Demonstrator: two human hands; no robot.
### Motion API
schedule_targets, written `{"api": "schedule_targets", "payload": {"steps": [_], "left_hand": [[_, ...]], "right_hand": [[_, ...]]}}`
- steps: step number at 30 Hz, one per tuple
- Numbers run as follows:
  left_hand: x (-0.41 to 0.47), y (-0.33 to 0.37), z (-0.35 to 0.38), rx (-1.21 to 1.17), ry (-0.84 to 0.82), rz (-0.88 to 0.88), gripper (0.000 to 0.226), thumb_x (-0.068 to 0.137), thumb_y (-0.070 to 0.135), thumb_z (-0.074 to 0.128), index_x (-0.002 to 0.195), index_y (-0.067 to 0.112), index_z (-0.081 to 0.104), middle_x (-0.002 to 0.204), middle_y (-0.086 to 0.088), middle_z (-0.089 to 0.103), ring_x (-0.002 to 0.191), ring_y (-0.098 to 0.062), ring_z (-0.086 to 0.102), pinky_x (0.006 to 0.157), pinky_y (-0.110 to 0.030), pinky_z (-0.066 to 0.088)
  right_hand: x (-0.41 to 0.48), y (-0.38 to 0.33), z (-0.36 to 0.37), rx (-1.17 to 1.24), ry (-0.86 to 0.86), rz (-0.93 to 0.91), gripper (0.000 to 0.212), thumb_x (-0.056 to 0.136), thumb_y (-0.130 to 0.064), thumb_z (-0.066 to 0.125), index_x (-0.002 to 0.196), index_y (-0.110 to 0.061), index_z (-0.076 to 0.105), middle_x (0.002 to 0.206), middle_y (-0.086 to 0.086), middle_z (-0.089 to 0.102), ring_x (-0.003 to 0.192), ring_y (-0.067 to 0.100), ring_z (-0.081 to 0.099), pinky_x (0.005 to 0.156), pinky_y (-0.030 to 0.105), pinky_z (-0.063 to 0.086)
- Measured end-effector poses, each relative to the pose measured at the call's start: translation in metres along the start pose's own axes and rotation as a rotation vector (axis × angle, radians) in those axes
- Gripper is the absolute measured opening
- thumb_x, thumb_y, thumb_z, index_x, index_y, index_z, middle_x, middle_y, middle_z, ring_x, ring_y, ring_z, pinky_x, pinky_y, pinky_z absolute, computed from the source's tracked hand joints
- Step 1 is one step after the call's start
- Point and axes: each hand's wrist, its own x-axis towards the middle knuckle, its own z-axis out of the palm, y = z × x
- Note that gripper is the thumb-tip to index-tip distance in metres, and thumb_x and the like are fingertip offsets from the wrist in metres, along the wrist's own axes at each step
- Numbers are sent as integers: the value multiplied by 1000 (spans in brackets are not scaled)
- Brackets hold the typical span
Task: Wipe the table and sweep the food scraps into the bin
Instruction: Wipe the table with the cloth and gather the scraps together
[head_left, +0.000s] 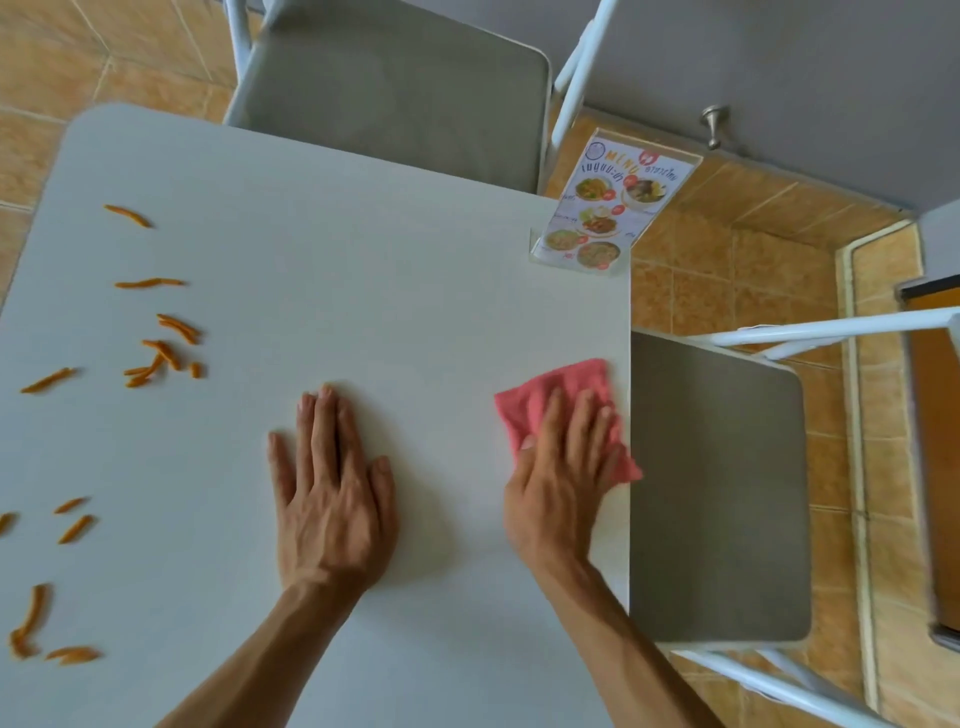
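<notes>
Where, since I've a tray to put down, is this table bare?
The far middle of the table is bare: orange scraps border it on the left, the menu stand far right, the left hand nearer. Scraps crowd the left side; the pink cloth under the right hand takes the right edge.

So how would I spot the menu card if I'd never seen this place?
Start at the white table and go to its far right corner, beside the far grey chair. There stands the menu, a card of food photos in a clear holder. It is the only upright, printed thing there: the cloth is pink and lies flat, the scraps are orange strips on the left.
</notes>
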Motion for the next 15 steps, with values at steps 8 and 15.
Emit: {"api": "schedule_targets", "payload": {"steps": [8, 15], "left_hand": [[2, 2, 0, -11, -2, -5, 68, 98, 34, 28, 154, -2, 12, 164, -15, 9, 153, -25, -1, 122, -49, -2], [-3, -9, -23, -103, -74, 64, 67, 98, 33, 26, 155, 2, 10, 165, -11, 1, 153, -22, -8, 123, -44, -3]], "right_hand": [[-8, 7, -22, 19, -221, -250, 57, 104, -47, 21, 158, -34, 31, 170, -1, 16, 158, 26, 10, 124, 55, 11], [21, -44, 7, 196, -1, 89, 54, 99, -51, 39, 147, -28, 47, 164, 1, 34, 154, 28, 25, 123, 54, 15]]}}
